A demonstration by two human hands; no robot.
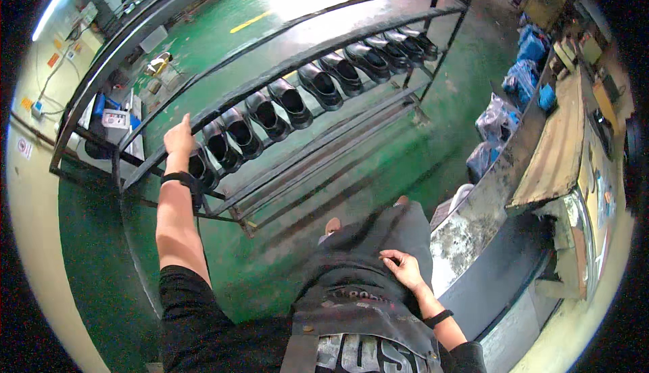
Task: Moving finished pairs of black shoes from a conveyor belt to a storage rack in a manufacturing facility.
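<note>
My left hand [178, 142] is closed round the dark metal rail at the left end of a shoe rack [270, 75], with one digit stretched along the bar. Just beside that hand hangs the leftmost black shoe [197, 168]. A long row of glossy black leather shoes [292, 104] runs from there to the upper right, tilted on the rails with their openings toward me. Before my dark apron [345, 278], my right hand [403, 269] hangs with loosely bent fingers, slightly apart, and nothing visible in them.
Lower bars of the rack [324, 150] reach out above the green floor [378, 163]. To the right stands a worn workbench [551, 143], with blue and clear plastic bags [497, 116] along it. A white control box [116, 119] sits at the left, near the wall.
</note>
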